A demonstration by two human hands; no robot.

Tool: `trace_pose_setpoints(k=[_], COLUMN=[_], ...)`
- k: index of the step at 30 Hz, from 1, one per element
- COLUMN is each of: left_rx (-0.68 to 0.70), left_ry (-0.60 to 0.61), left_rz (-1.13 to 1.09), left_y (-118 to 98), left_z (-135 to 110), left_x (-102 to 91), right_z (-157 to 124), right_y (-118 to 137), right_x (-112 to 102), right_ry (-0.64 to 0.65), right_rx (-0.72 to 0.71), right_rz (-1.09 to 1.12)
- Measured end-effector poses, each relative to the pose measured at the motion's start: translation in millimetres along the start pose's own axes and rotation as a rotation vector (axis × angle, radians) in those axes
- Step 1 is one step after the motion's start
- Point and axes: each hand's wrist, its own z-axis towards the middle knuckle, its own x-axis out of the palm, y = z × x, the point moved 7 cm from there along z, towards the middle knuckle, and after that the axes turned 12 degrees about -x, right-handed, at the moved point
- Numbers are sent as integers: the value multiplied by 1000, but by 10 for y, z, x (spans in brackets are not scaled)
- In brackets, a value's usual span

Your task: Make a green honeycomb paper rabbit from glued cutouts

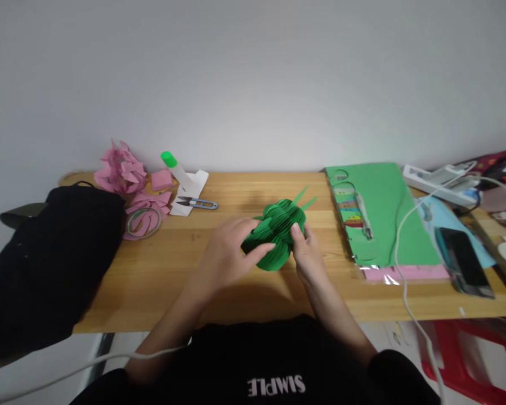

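Observation:
A green pleated paper craft, with rounded fan-like lobes and two thin strips poking up at its far side, is held above the wooden table. My left hand grips its left edge, the thumb in front and the fingers curled behind. From the right, my right hand pinches it, with the thumb on the folds and the other fingers mostly hidden behind the paper.
On the left lie a black bag, crumpled pink paper, a tape roll, thread snips and a glue stick. To the right are green paper sheets, a phone, a power strip and a white cable.

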Motion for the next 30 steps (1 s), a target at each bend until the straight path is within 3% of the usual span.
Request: trace_pose_setpoints(k=[12,18,24,30], left_rx=[-79,-95,-134,64], left_ry=[80,24,-52,-168], left_rz=[35,116,98,115], left_y=[37,60,121,-31], left_z=[-23,-36,-53,-81], left_x=[20,-16,-64,-217], right_z=[5,-5,-39,-60], right_y=[28,110,232,441], right_x=[-18,-16,59,98], right_ry=[19,59,247,465], right_rx=[-50,-132,-164,-204], right_rz=[-62,-127,-72,-171])
